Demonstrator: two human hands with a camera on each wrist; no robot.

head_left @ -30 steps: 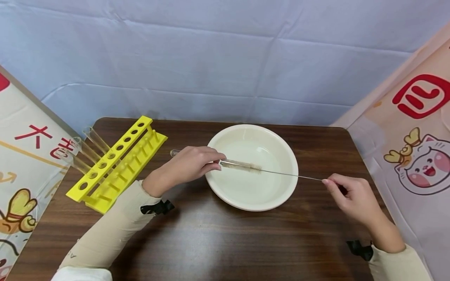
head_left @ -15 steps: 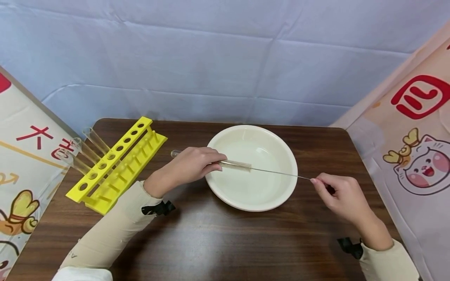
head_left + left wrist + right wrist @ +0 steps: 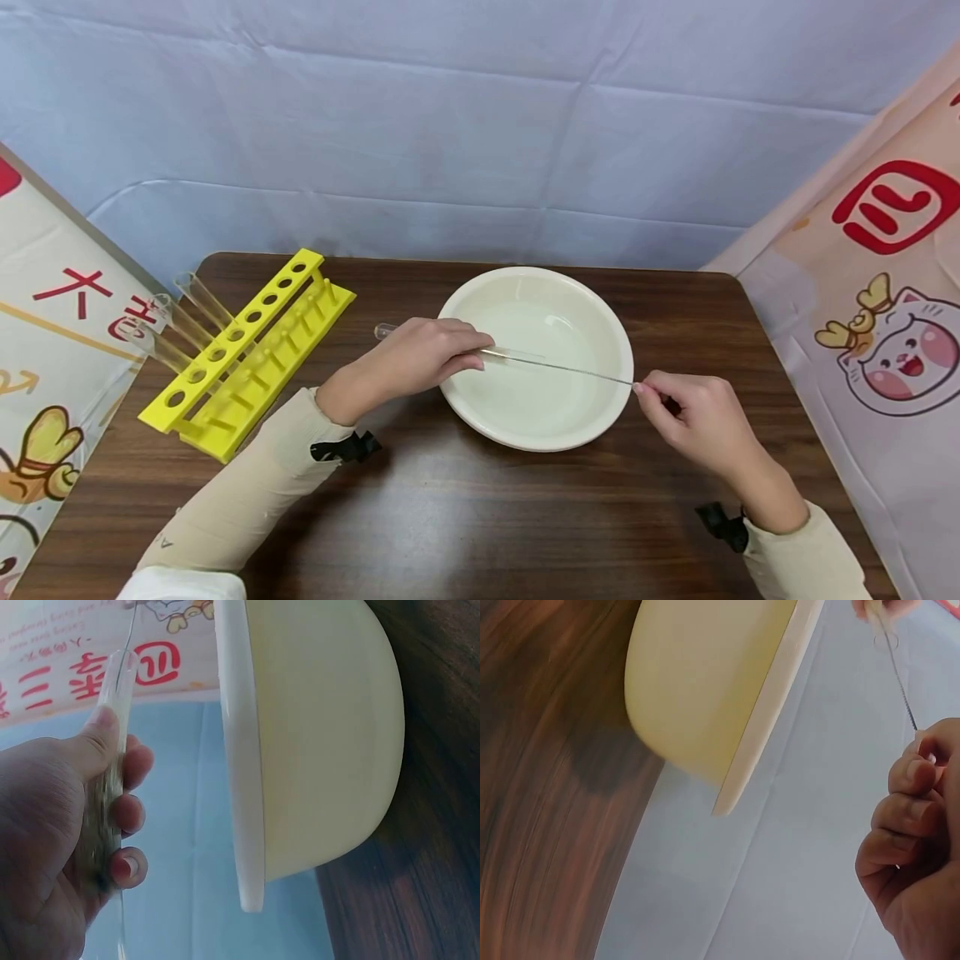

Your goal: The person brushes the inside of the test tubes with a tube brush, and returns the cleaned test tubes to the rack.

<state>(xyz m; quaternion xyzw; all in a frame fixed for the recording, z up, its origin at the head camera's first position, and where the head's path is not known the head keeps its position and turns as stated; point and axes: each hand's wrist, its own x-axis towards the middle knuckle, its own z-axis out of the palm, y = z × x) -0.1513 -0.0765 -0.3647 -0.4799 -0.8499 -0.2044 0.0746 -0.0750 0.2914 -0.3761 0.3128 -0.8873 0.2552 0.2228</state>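
The left wrist view shows what the head view hides: the brush [image 3: 100, 814], its bristles inside the tube [image 3: 114, 686], beneath the fingers. Only the head view shows the rack [image 3: 244, 326] with 3 other tubes [image 3: 186, 323]. The left hand [image 3: 420, 357] has its grip closed round the tube's middle, mouth over the bowl [image 3: 562, 408], rounded end behind; the right hand [image 3: 701, 421] pinches the wire [image 3: 577, 370].

The left forearm [image 3: 247, 487], beige-sleeved, slants forward from the near left of the worktop [image 3: 450, 525]; its left hand [image 3: 412, 357] is back up, fingers curled in a grip, thumb pressed opposite. The right forearm [image 3: 802, 554] angles inward near the right edge, its right hand [image 3: 697, 417] pinching with thumb and index finger, other fingers folded toward the palm.
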